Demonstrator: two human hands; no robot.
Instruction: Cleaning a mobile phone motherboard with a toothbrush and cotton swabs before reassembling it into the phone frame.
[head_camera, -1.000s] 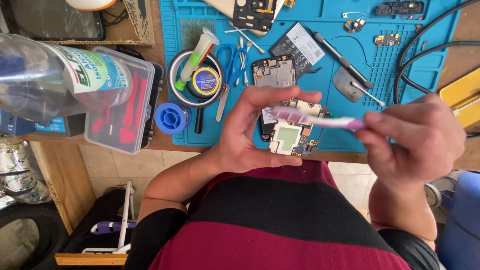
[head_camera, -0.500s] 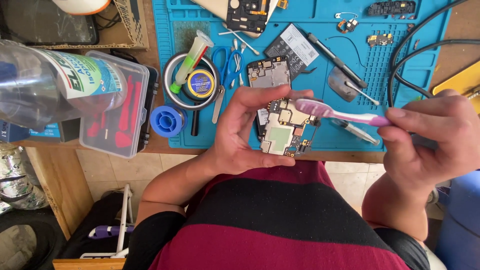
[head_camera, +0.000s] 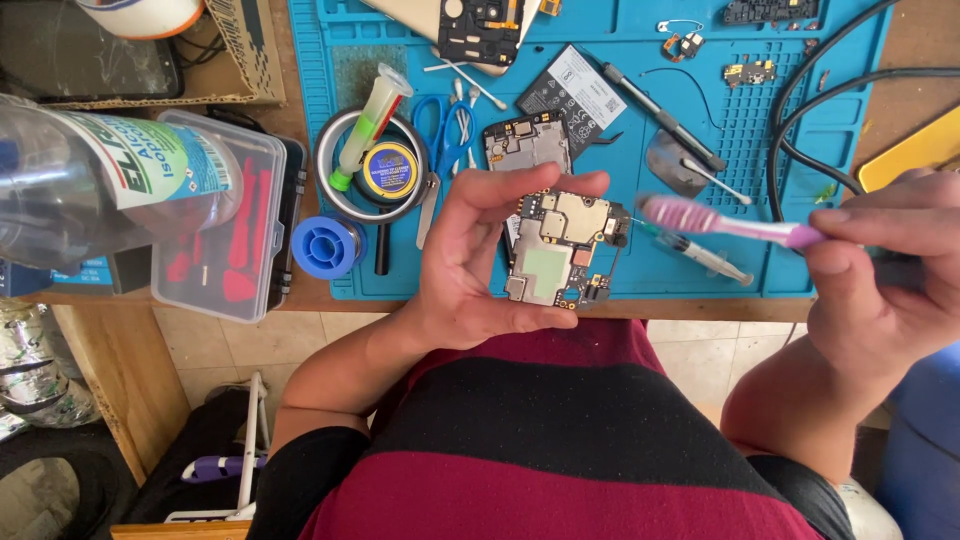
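Now the left hand (head_camera: 470, 265) fingers pinch a circuit board (head_camera: 558, 250) by its edges above the bench (head_camera: 700, 300), while the right hand (head_camera: 885, 270) fingers pinch a pink toothbrush (head_camera: 725, 222) just beside it

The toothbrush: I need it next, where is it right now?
In the head view the toothbrush is at the right, held in the right hand, its bristles just right of the circuit board that the left hand holds.

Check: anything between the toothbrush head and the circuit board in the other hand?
Nothing visible. The pink toothbrush in the right hand has its bristle end beside the circuit board held by the left hand, with only open air between them.
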